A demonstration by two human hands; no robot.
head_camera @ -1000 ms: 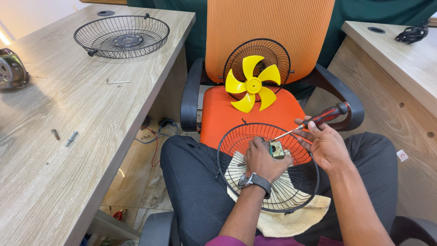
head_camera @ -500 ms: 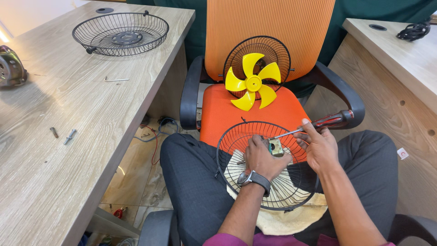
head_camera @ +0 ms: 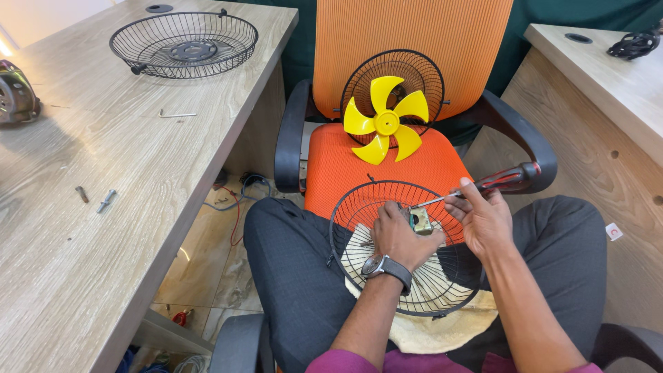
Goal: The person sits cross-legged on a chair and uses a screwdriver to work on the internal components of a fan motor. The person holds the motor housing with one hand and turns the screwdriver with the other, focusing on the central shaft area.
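I see my left hand (head_camera: 399,238) lying inside a black wire fan guard (head_camera: 407,249) that rests on my lap over a cream cloth (head_camera: 442,331), fingers curled together and pressed around a small greenish metal part (head_camera: 421,222) at the guard's middle. My right hand (head_camera: 483,220) sits at the guard's right rim, fingers closed on a screwdriver with a red and black handle (head_camera: 507,178); its shaft runs left and down, and the tip meets the small part just beside my left fingertips. Ahead of my knees stands an orange mesh chair (head_camera: 387,162), and on its seat a yellow five-bladed fan (head_camera: 385,124) leans upright against a second black guard (head_camera: 394,97) propped on the backrest. On the wooden desk (head_camera: 103,207) to my left, a third wire guard (head_camera: 184,44) lies near the far edge, a hex key (head_camera: 177,115) sits towards the middle, and two small bolts (head_camera: 97,198) lie near the middle, a little apart from each other. A dark round housing (head_camera: 15,93) shows at the desk's left edge. Another desk (head_camera: 608,83) on my right carries a coiled black cable (head_camera: 632,45) at its far corner.
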